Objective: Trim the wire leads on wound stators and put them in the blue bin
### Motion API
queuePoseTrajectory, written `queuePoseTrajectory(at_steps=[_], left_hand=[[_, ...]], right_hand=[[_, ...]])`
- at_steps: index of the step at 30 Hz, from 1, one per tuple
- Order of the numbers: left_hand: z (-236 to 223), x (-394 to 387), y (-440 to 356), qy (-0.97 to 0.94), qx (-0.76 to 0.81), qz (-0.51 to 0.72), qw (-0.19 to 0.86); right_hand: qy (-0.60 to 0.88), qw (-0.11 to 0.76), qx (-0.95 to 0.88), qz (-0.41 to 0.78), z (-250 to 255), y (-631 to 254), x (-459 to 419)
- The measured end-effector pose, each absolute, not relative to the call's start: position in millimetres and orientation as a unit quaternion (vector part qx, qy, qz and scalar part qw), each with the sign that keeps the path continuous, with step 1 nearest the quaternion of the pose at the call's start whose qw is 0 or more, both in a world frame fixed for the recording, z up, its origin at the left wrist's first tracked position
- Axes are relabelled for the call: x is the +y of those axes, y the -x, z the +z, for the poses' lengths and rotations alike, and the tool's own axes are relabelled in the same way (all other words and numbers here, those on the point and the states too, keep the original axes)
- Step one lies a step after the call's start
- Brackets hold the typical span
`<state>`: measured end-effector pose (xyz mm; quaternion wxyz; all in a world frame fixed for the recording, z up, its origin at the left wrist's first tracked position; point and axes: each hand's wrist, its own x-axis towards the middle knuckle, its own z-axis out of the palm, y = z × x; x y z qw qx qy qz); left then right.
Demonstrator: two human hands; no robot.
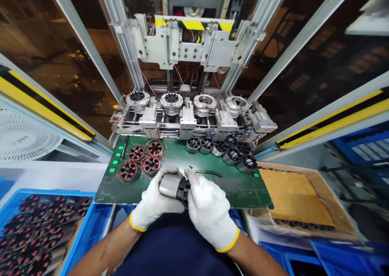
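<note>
My left hand [154, 199] and my right hand [208, 207], both in white gloves with yellow cuffs, hold a silver cylindrical motor housing [170, 185] between them over a green mat [240, 191]. A black slotted stator core [183, 191] sits at the housing's right end, partly covered by my right fingers. Small black-handled pliers [208, 172] lie just beyond my right hand. Several stators with red wire leads [136, 152] lie at the mat's left. Several silver housings with black cores [206, 145] stand along its far edge.
A metal assembly fixture with several round nests [172, 103] stands beyond the mat, between aluminium frame posts [121, 37]. A blue crate of stators [97, 235] sits at lower left. A cardboard box with an orange sheet [294, 199] sits at right.
</note>
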<state>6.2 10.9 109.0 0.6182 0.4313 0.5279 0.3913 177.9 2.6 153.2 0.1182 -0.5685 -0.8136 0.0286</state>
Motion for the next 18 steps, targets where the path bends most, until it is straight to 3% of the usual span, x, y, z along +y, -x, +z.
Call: queuePoseTrajectory(at_steps=[6,10,15,18], left_hand=[[114,11,-6,-0.453,0.563,0.372,0.582],[116,7,-14,-0.414,0.516,0.439,0.608],[113,11,-27,-0.163,0.384,0.54,0.731],[112,15,-32,-0.038,0.374,0.526,0.763]], right_hand=[[0.563,0.124,-0.816,0.038,148,-171,4],[0.538,0.204,-0.815,0.072,143,-171,11],[0.372,0.31,-0.846,0.222,139,-187,30],[0.342,0.351,-0.843,0.22,127,-186,36]])
